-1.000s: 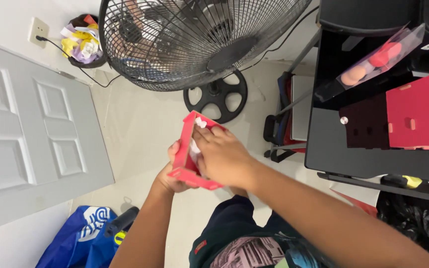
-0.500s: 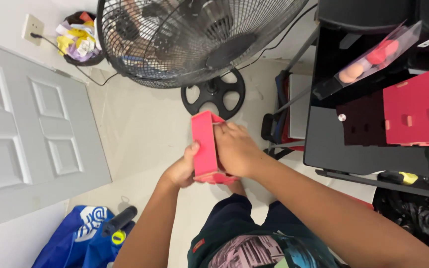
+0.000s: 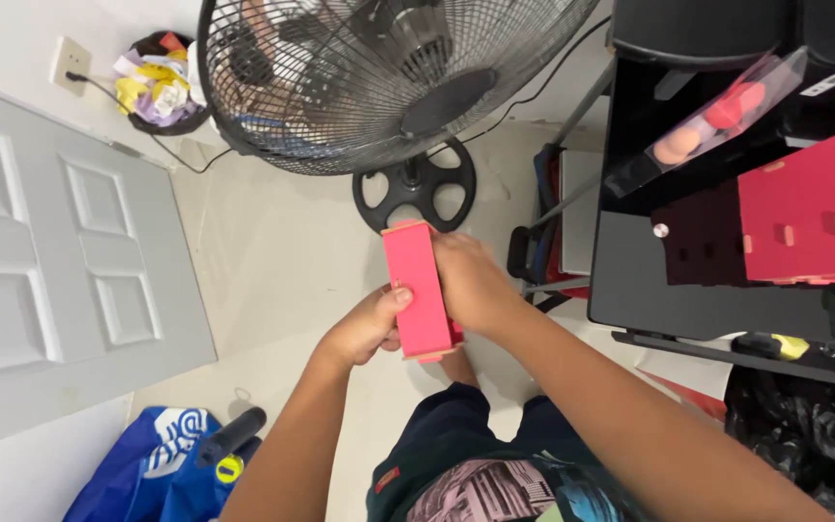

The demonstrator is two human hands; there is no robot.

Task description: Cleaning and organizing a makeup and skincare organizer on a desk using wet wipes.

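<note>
Right hand covers the right face of the pink box; its fingers are hidden behind the box, so the grip on that side can't be read. Left hand shows only a thumb on the box's left edge, other fingers tucked under. Fan above the box is cut off by the top edge. Red panel on the desk, right of the box, runs out of frame. Blue bag below-left of the box is cropped at the bottom. Bin contents far upper left of the box too small to tell.
</note>
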